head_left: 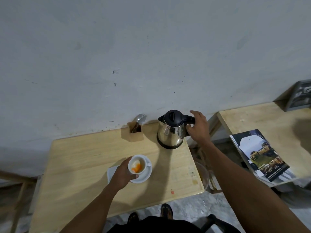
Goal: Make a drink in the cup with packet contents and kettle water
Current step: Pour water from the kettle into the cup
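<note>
Left hand [123,174] wraps white cup [137,164] on saucer [144,175], near table [75,165] centre; orange and white contents inside. Right hand [198,128] at steel kettle [170,130] handle, fingers spread, not closed; kettle at table's far right corner, beside wooden cutlery holder [134,133]

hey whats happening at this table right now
A person is making a drink at a light wooden table. The left hand grips a white ceramic cup on its white saucer; the cup holds something white and orange. The right hand is at the black handle of a stainless steel electric kettle, which sits on the table with its lid shut. A wooden cutlery holder stands beside the kettle.
</note>
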